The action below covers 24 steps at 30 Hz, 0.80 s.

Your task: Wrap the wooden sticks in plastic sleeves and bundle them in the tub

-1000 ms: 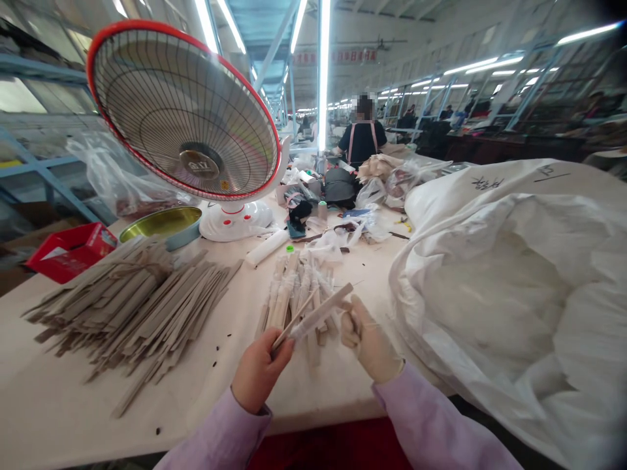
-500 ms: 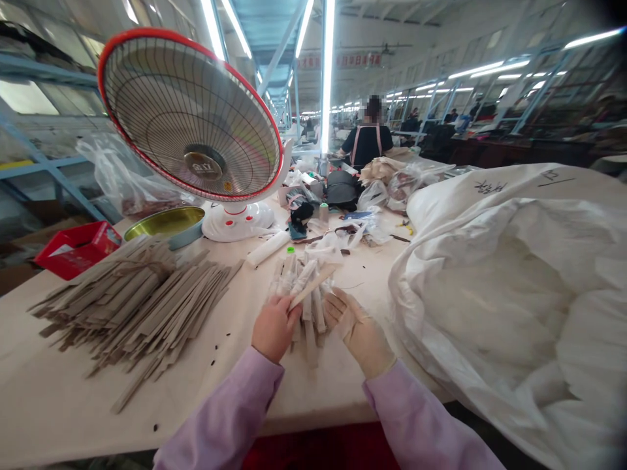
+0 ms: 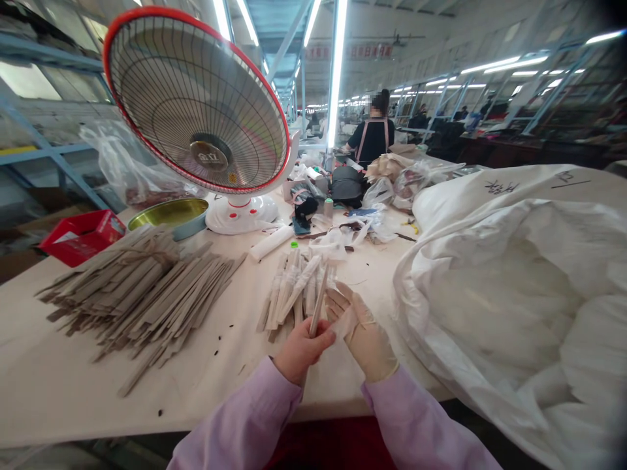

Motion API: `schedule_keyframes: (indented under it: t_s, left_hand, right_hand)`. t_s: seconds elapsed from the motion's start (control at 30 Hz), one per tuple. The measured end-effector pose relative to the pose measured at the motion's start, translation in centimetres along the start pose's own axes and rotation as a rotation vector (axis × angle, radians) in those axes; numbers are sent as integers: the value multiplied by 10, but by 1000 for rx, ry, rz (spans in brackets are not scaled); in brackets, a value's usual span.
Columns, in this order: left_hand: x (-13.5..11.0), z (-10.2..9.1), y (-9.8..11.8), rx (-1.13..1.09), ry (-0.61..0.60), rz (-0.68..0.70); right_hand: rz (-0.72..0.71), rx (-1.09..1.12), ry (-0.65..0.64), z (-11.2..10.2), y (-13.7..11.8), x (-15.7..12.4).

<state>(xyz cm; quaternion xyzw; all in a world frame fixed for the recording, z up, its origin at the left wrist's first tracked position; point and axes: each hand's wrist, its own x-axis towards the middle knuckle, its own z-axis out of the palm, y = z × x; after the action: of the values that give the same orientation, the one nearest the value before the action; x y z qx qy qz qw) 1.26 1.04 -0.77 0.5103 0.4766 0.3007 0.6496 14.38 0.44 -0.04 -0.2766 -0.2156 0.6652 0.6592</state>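
My left hand (image 3: 304, 349) is closed around a thin grey-beige strip (image 3: 319, 301) that stands up from the fist, tilted slightly right. My right hand (image 3: 368, 339) wears a pale translucent glove. Its palm is turned up and its fingers are stretched out. A small translucent piece of film (image 3: 347, 324) lies against that palm, close to my left thumb; whether the thumb touches it I cannot tell. Just beyond both hands a pile of similar strips (image 3: 289, 294), several with clear film around them, rests on the table (image 3: 235, 405).
Large heaps of bare strips (image 3: 161, 303) lie at left. Behind them stand a red box (image 3: 83, 238), a gold-lined bowl (image 3: 183, 219) and a red-rimmed fan-shaped heater (image 3: 206, 104). A big white sack (image 3: 441, 261) gapes at right. Clutter and a person (image 3: 375, 134) are farther back.
My left hand has moved right and nearer to me, towards my right palm, and its strip now points more upright. The strip pile is less covered. The view has shifted slightly.
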Motion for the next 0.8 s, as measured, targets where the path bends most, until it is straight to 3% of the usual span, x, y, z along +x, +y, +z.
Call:
schedule_keyframes:
  t_s: [0.13,0.23,0.4,0.53,0.67,0.8]
  left_hand:
    - [-7,-6,12,147,127,197]
    - [-16,-16,17,246,92,261]
    - [-44,-32,12,331,0,174]
    - [-57,-27,0,299,-90,45]
    - [-54,-15,-9,277,-125,-31]
    - [-52,-15,-12,270,-131,-41]
  right_hand:
    - [66,-312,-16,-5,10,-10]
    - [77,-512,28,-13,13,-10]
    - [2,-217,256,-24,-2,7]
    - [-1,-132,279,-20,-10,12]
    - [-111,-261,294,-16,-10,9]
    - [-205,-486,318,-20,-14,7]
